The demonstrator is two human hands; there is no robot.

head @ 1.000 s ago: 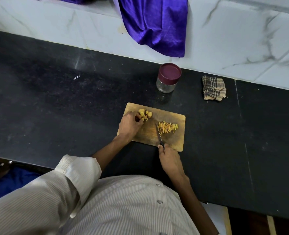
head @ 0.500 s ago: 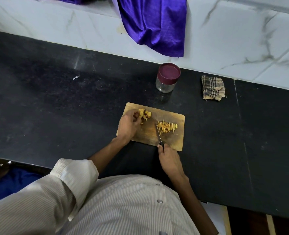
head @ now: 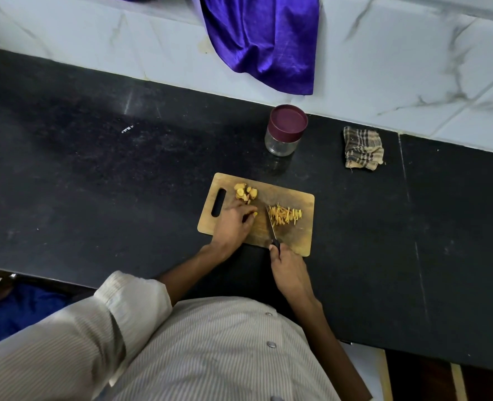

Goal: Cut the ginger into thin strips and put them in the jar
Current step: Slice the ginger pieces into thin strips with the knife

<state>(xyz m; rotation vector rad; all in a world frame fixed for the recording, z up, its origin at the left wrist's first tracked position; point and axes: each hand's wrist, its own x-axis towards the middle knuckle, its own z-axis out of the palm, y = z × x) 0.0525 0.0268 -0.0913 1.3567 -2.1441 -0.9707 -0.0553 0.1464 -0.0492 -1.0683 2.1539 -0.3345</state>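
The ginger lies on the board (head: 297, 241) in two lots: uncut slices (head: 245, 193) at the far left and a pile of strips (head: 285, 214) on the right. Your left hand (head: 233, 225) pinches one small piece at its fingertips; your right hand (head: 290, 273) grips the knife (head: 270, 224), blade between the two lots. Lay the piece flat, tuck your fingertips back, and cut close, even strokes. One board, one knife, one jar (head: 285, 130), lid on, one rag (head: 363, 148), all on the worktop (head: 94, 183).

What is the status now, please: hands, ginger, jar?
Right hand grips knife; left hand pinches a ginger piece. Strips piled on board. Jar lidded, nothing in the way.
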